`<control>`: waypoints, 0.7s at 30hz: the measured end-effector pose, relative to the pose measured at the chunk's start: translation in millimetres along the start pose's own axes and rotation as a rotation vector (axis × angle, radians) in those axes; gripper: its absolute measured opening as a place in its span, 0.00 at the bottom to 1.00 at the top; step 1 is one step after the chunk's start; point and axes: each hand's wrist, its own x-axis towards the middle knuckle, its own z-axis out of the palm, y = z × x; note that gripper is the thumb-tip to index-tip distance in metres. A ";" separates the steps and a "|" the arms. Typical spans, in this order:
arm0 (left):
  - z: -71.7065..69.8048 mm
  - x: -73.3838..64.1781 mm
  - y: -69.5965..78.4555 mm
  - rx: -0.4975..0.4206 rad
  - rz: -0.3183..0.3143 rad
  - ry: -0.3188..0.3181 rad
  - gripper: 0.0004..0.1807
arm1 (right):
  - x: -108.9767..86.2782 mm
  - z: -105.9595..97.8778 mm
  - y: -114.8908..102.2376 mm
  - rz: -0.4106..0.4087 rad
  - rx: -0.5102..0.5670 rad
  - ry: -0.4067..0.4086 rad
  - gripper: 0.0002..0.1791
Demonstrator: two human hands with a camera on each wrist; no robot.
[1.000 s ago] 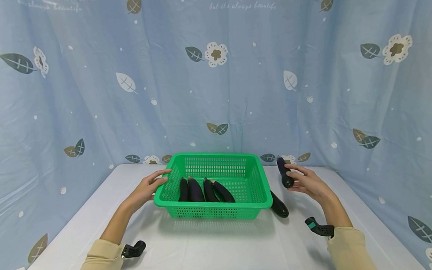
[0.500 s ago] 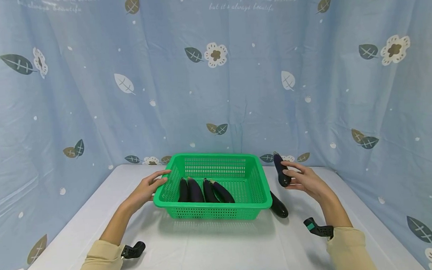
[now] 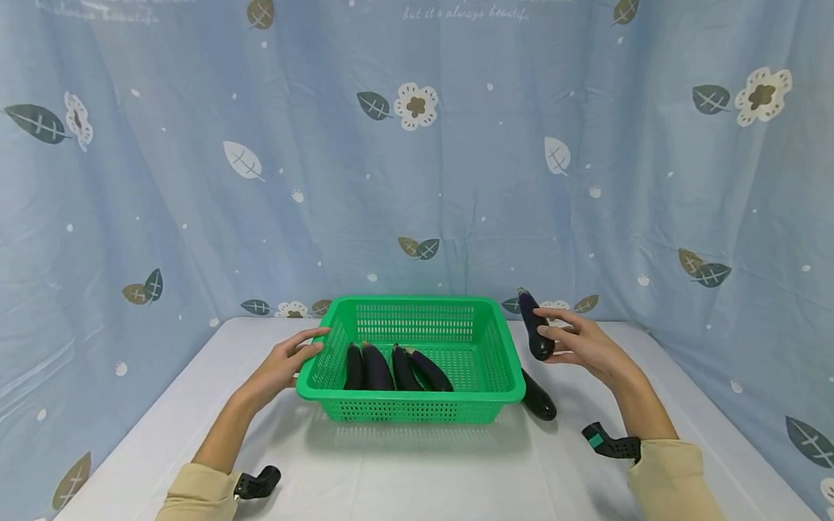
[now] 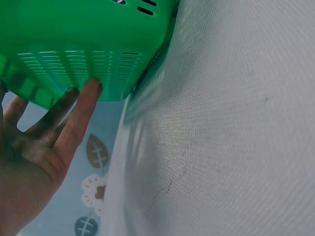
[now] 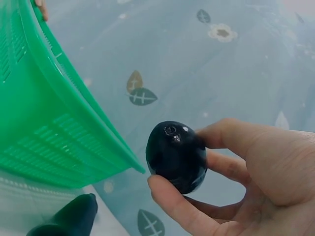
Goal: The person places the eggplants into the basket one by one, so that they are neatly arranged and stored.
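Observation:
Above the table at the right, my right hand (image 3: 586, 347) holds a dark purple eggplant (image 3: 535, 325) between thumb and fingers. Its rounded end (image 5: 176, 156) faces the right wrist camera, and its stem end points up and away. My left hand (image 3: 280, 370) touches the left side of a green plastic basket (image 3: 426, 401). In the left wrist view, that hand's fingers (image 4: 78, 118) lie fairly straight against the basket's outer wall. Several eggplants (image 3: 376, 366) lie inside the basket, along its left and middle part. Another eggplant (image 3: 538, 396) rests on the table against the basket's right side.
A white cloth covers the table (image 3: 431, 483). Behind and on both sides hangs a blue curtain (image 3: 497, 168) with leaf and flower prints. Black wrist cameras (image 3: 615, 444) are worn on both wrists.
My right hand has moved a little left with the eggplant, toward the basket, and the eggplant has risen slightly. The left hand and the basket have stayed in place.

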 end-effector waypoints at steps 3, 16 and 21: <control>0.3 -0.3 -0.3 0.001 0.000 0.000 0.31 | -0.6 2.9 -2.9 -0.008 -0.005 -0.003 0.35; 0.3 -0.6 -0.1 0.002 0.005 -0.001 0.30 | -0.2 12.3 -8.0 -0.052 -0.034 -0.029 0.35; 0.4 -0.2 0.0 -0.001 0.006 0.002 0.30 | -0.1 15.8 -8.5 -0.059 -0.058 -0.037 0.34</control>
